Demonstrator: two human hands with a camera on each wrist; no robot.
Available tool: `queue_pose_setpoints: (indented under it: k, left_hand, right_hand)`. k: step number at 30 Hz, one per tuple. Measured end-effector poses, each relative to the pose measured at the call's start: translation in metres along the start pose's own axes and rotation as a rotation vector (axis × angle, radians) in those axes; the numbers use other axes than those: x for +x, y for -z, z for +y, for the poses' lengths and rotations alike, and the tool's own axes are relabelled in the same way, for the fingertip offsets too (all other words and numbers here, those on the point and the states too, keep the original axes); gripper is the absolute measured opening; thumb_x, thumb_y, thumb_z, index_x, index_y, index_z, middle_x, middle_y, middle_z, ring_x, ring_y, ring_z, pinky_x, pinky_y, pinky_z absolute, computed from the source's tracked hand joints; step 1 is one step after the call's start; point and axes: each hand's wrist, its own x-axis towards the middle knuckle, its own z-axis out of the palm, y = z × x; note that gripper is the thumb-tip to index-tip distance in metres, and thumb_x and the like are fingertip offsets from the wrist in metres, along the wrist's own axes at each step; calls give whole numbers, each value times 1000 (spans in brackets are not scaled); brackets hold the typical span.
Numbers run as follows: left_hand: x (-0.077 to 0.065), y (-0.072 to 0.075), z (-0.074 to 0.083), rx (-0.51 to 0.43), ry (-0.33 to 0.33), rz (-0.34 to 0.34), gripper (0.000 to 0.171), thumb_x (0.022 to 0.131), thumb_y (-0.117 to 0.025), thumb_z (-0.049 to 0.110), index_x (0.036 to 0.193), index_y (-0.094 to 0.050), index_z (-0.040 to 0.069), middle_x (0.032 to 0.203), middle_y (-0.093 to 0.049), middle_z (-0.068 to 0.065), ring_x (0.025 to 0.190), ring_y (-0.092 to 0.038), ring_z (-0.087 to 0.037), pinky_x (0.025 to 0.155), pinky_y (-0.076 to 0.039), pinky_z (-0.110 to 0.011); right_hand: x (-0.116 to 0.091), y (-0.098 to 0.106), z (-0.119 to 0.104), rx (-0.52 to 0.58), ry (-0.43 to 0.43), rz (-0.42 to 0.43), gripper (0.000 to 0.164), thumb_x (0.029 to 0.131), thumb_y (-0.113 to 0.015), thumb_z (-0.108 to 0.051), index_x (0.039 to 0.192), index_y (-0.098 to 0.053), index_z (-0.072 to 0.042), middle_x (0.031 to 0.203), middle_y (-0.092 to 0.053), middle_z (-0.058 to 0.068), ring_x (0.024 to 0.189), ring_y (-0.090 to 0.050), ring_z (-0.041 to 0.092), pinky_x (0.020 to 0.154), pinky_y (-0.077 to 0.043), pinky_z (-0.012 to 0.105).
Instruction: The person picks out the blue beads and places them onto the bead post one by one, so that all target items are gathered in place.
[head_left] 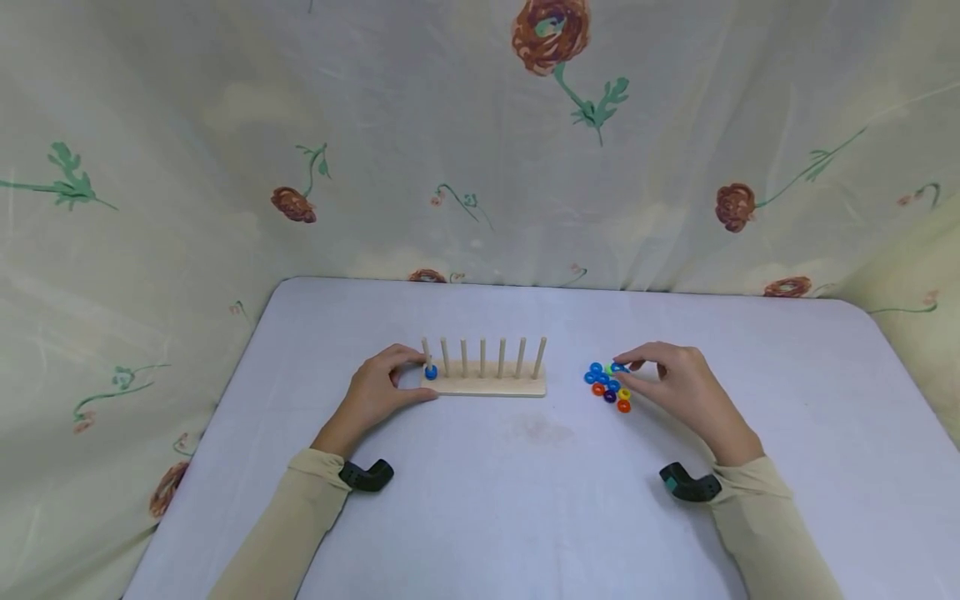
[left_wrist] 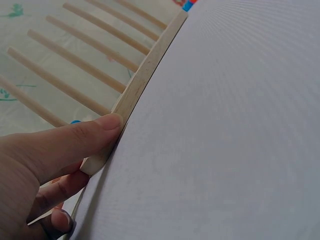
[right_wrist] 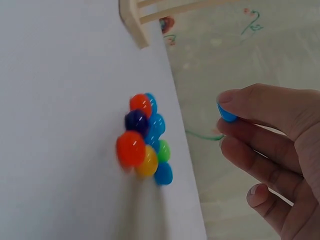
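A pale wooden peg board (head_left: pixel 487 387) with a row of several upright pegs stands on the table. My left hand (head_left: pixel 377 385) grips its left end, thumb (left_wrist: pixel 95 127) along the front edge and other fingers behind. On the leftmost peg sits a blue bead (head_left: pixel 431 373), mostly hidden by the thumb in the left wrist view. Off to the right, my right hand (head_left: pixel 682 383) pinches another blue bead (right_wrist: pixel 227 114) between thumb and fingertips, raised above a small cluster of loose beads. The cluster includes an orange bead (right_wrist: pixel 131 149), a yellow bead (right_wrist: pixel 147 161) and a dark purple bead (right_wrist: pixel 136 121).
A white cloth covers the table (head_left: pixel 480 500), with a faint stain in front of the board. Behind it hangs a pale curtain (head_left: pixel 420 125) with printed flowers. Each wrist wears a black device, such as the right one (head_left: pixel 690 485).
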Motion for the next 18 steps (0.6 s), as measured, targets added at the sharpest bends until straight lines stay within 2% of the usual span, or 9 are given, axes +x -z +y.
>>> queue_pose_setpoints:
  k: [7,18]
  left_hand:
    - [-1,1,1,-4,1,1,56,75,-94,33,123,-75,13,117,-69,-3,72,-44,-13,62,-35,-23]
    - [0,0,0,-5,-29,21,55,72,-95,32,121,-75,13,111,-70,-2,70,-43,-12,61,-34,-23]
  right_hand:
    - [16,2,-21,57,42,25,22,85,-86,-12,106,-81,-15,98,-78,3,83,-63,20,66,-45,23]
    - [40,-5,-57,198,126,76,17,87,-84,-14,104,-82,-18,99,-79,-2,87,-63,4,67,-45,22]
